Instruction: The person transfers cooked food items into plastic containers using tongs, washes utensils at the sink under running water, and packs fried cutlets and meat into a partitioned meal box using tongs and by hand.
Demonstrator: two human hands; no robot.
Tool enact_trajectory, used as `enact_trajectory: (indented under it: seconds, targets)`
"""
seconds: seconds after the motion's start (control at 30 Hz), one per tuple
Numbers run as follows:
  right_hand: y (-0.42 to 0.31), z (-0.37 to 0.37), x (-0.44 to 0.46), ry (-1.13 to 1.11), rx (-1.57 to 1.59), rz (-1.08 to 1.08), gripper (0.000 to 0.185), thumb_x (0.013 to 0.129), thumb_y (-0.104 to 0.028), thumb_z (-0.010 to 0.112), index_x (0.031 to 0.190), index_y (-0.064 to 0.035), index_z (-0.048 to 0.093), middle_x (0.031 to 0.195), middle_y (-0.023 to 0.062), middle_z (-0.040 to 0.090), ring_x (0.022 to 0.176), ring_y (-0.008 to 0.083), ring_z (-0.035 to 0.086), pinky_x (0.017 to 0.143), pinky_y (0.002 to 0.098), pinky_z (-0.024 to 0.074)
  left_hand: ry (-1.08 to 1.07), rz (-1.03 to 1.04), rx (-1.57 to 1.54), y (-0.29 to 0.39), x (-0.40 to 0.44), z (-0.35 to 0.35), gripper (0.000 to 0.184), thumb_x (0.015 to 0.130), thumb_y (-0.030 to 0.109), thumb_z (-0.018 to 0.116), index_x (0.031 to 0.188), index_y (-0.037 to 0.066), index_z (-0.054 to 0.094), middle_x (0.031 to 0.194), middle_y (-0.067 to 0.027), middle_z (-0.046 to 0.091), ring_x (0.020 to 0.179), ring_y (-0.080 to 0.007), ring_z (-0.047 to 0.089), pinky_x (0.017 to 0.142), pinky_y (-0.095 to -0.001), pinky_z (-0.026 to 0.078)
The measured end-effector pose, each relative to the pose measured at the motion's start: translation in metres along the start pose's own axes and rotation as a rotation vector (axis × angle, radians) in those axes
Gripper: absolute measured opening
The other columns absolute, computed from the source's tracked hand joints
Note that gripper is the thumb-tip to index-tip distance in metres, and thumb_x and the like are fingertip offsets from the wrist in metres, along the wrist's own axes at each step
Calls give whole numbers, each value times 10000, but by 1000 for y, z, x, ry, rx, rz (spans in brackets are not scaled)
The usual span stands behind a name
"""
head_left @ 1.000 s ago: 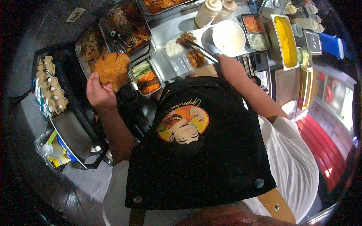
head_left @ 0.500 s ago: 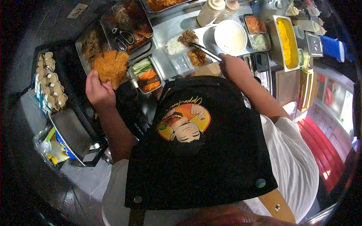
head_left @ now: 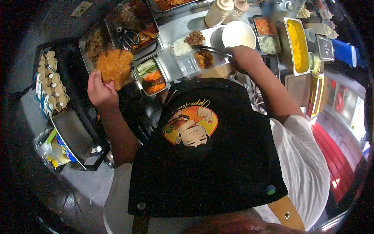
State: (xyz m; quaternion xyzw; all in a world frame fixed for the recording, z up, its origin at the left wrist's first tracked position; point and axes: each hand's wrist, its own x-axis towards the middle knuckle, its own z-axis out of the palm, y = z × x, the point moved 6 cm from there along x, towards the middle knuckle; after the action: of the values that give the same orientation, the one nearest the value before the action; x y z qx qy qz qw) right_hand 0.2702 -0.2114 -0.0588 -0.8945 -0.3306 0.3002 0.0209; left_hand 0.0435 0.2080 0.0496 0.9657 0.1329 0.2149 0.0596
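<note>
In my left hand (head_left: 102,91) I grip the lower edge of a broad, flat, golden-brown piece that looks like a fried cutlet (head_left: 114,67). It is held up in front of a tray of dark minced food (head_left: 94,45). My right hand (head_left: 246,59) is closed round a pair of tongs (head_left: 218,51). Their dark tips reach over a clear compartment container (head_left: 186,67). White rice (head_left: 181,47), brown shredded meat (head_left: 194,38) and glazed brown pieces (head_left: 204,59) lie in its compartments. The tips are at the meat and glazed pieces; whether they pinch anything I cannot tell.
A white bowl (head_left: 238,35) stands just beyond my right hand. Scissors (head_left: 127,38) lie on a dark tray. Cut cucumber and carrot fill a small pan (head_left: 156,89). Sauce bottles (head_left: 219,12), a yellow-food pan (head_left: 287,43) and egg cartons (head_left: 52,84) are around.
My right hand has shifted slightly up and to the right, and the tongs now lie at a flatter angle. My left hand with the cutlet stays nearly still.
</note>
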Motion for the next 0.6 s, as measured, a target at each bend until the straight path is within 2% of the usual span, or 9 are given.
enact_trajectory:
  seconds: [0.1, 0.13, 0.2, 0.3, 0.4, 0.53, 0.6]
  targets:
    - [10, 24, 21, -33, 9, -6, 254, 908, -144, 600, 1095, -69, 755, 1014, 230, 767, 955, 423, 751, 835, 540, 609, -10, -53, -27, -5, -2, 1, 527, 822, 27, 659, 1337, -66, 600, 1284, -287, 663, 1154, -470, 674, 1023, -478, 557]
    - [2, 11, 18, -34, 20, -3, 251, 908, -151, 600, 1084, -56, 752, 1012, 236, 765, 956, 423, 751, 838, 539, 609, -14, -78, -38, -7, -3, 0, 522, 830, 29, 655, 1341, -65, 601, 1288, -287, 663, 1155, -468, 674, 1024, -479, 556]
    - [-9, -16, 10, -39, 43, 5, 251, 908, -164, 601, 1062, -30, 748, 1008, 249, 762, 958, 424, 751, 844, 538, 608, 20, -53, -15, 2, -1, -8, 520, 803, -26, 724, 1313, -46, 623, 1268, -268, 671, 1121, -431, 695, 978, -438, 581]
    - [1, 10, 26, -35, -15, -1, 251, 925, -176, 592, 1066, -41, 749, 1014, 253, 760, 969, 424, 748, 851, 539, 606, 35, -28, 43, 4, -2, -6, 529, 785, -61, 763, 1298, -37, 635, 1261, -254, 675, 1108, -407, 705, 958, -414, 592]
    - [-6, 6, 20, -46, 0, -104, 243, 942, -175, 586, 1091, -76, 751, 1029, 234, 766, 976, 428, 746, 854, 544, 603, 13, -74, 2, 3, -5, -2, 520, 790, -75, 755, 1294, -39, 636, 1263, -248, 677, 1115, -397, 706, 965, -407, 591]
    - [4, -9, 24, -31, 20, 32, 310, 962, -171, 576, 1218, -141, 748, 1084, 206, 770, 1023, 416, 744, 901, 540, 593, 35, -102, -13, -3, -9, 5, 507, 800, -98, 741, 1293, -49, 631, 1262, -248, 677, 1115, -382, 708, 972, -403, 588]
    - [12, -6, 24, -18, -14, 45, 317, 954, -190, 622, 1250, -158, 733, 1086, 198, 761, 1032, 407, 731, 899, 526, 586, 25, -72, 2, 1, -7, 5, 429, 872, -28, 720, 1291, -43, 630, 1247, -218, 686, 1100, -343, 713, 942, -389, 592]
